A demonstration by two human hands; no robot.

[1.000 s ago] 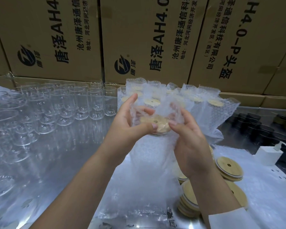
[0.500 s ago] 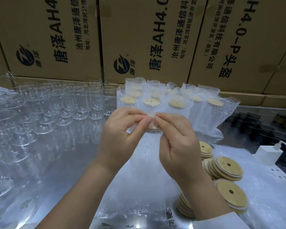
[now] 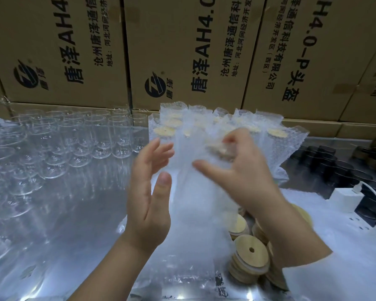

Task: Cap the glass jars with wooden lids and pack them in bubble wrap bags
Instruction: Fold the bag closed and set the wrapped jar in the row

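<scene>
A capped glass jar in a bubble wrap bag [image 3: 195,192] stands upright in front of me, blurred by motion. My right hand [image 3: 239,174] grips the bag's top around the wooden lid [image 3: 217,148]. My left hand [image 3: 150,192] is beside the bag's left side, fingers straight and spread, palm toward it. Behind stand several packed jars [image 3: 276,135] in bubble wrap bags. Bare glass jars [image 3: 80,140] fill the left. Loose wooden lids [image 3: 250,257] are piled at lower right, partly hidden by my right arm.
Stacked cardboard boxes [image 3: 182,51] wall off the back. A white charger and cable [image 3: 345,198] lie at the right, with dark jars [image 3: 326,161] behind. More bubble wrap [image 3: 345,257] covers the lower right of the table.
Both hands were pinching the bag's mouth together over the lid. Now my left hand has let go and opened beside the bag, while my right hand holds the top.
</scene>
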